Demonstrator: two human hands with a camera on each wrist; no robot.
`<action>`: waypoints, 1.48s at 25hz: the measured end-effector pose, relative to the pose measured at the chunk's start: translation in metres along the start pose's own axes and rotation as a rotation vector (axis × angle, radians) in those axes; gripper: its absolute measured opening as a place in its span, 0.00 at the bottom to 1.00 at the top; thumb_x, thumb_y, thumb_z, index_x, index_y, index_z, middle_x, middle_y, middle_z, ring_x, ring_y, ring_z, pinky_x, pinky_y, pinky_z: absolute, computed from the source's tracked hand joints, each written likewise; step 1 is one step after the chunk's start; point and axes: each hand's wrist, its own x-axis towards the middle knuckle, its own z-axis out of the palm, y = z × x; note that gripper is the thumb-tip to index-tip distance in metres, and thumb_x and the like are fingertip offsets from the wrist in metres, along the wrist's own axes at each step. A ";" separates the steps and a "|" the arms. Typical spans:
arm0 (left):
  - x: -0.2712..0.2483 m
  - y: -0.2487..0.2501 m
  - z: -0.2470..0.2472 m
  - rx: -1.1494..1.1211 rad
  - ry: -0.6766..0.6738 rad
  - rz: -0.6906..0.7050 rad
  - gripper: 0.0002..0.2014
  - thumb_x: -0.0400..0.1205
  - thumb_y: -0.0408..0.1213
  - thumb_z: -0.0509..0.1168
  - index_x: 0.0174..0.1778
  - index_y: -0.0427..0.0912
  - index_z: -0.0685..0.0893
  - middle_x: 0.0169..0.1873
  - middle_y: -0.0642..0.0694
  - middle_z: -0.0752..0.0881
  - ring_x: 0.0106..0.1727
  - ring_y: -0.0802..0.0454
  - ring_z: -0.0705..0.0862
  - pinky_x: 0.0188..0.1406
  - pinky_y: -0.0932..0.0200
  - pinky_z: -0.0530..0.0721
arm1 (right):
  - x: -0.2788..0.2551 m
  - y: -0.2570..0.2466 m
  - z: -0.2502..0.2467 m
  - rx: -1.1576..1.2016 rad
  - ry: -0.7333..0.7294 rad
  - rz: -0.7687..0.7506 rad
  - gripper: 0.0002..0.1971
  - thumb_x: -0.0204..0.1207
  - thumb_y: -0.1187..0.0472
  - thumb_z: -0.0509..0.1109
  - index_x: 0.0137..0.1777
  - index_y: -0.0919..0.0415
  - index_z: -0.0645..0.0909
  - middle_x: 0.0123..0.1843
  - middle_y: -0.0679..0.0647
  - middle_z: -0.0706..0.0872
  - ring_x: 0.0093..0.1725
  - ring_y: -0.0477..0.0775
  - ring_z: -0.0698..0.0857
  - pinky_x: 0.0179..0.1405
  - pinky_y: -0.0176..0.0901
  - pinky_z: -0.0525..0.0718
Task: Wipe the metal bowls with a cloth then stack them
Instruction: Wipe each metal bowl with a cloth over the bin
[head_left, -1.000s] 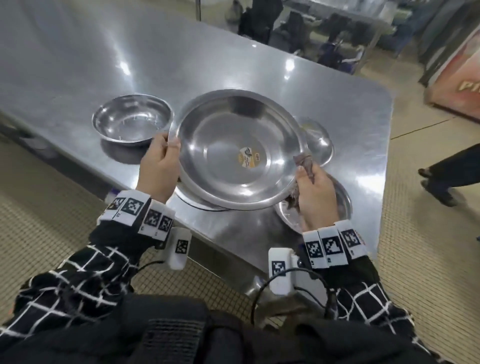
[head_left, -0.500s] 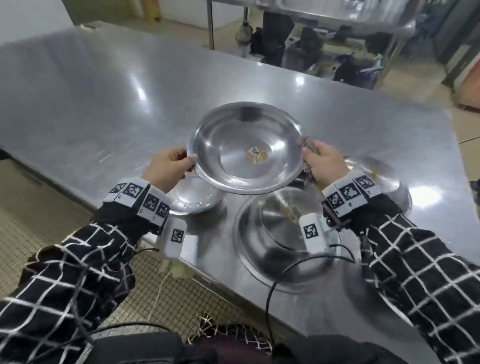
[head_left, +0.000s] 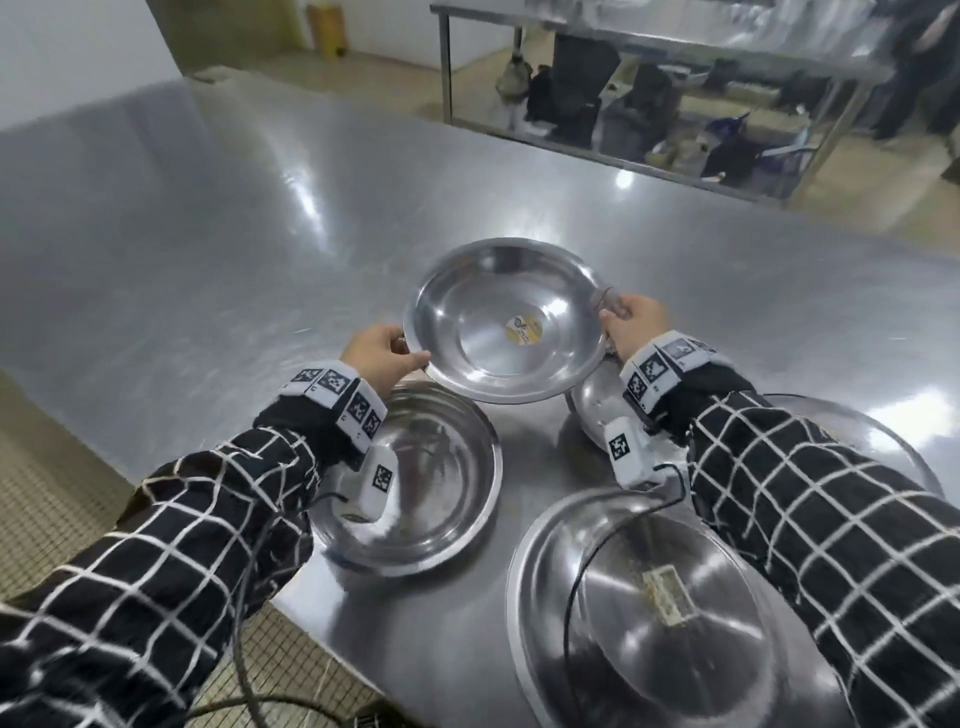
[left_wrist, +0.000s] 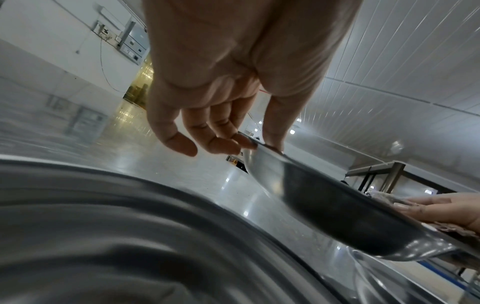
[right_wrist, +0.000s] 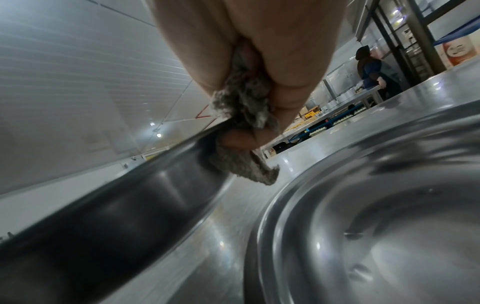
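Both hands hold a wide metal bowl with a yellow sticker inside, clear of the steel table. My left hand pinches its left rim between thumb and fingers, as the left wrist view shows at the left hand on the held bowl. My right hand grips the right rim together with a grey cloth. In the right wrist view the cloth is bunched in my right hand and folded over the rim of the held bowl.
A medium bowl sits under my left wrist. A small bowl lies under my right wrist. A large bowl stands by the front edge, another at the right. A second steel table stands behind.
Both hands have carried the stickered bowl up and farther out over the table, away from the bowls near the front edge. The grips look the same.
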 end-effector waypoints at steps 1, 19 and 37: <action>0.010 -0.001 -0.001 0.014 -0.018 -0.014 0.04 0.77 0.40 0.72 0.44 0.46 0.86 0.38 0.48 0.87 0.40 0.51 0.85 0.44 0.54 0.83 | 0.008 0.000 0.006 -0.030 -0.003 0.005 0.11 0.81 0.62 0.65 0.61 0.60 0.82 0.44 0.52 0.84 0.36 0.51 0.81 0.34 0.40 0.81; 0.092 -0.029 0.001 0.301 -0.239 0.062 0.15 0.77 0.44 0.72 0.56 0.44 0.84 0.40 0.52 0.84 0.42 0.55 0.82 0.37 0.63 0.74 | 0.042 0.000 0.034 -0.466 -0.090 0.163 0.11 0.82 0.60 0.64 0.54 0.66 0.84 0.48 0.61 0.86 0.48 0.59 0.83 0.45 0.42 0.77; -0.012 0.154 0.137 0.405 -0.677 0.545 0.21 0.83 0.47 0.64 0.68 0.40 0.78 0.54 0.45 0.85 0.45 0.51 0.85 0.44 0.60 0.84 | -0.103 0.047 -0.170 -0.186 0.431 0.209 0.15 0.81 0.62 0.63 0.66 0.56 0.81 0.60 0.55 0.86 0.50 0.52 0.82 0.43 0.36 0.76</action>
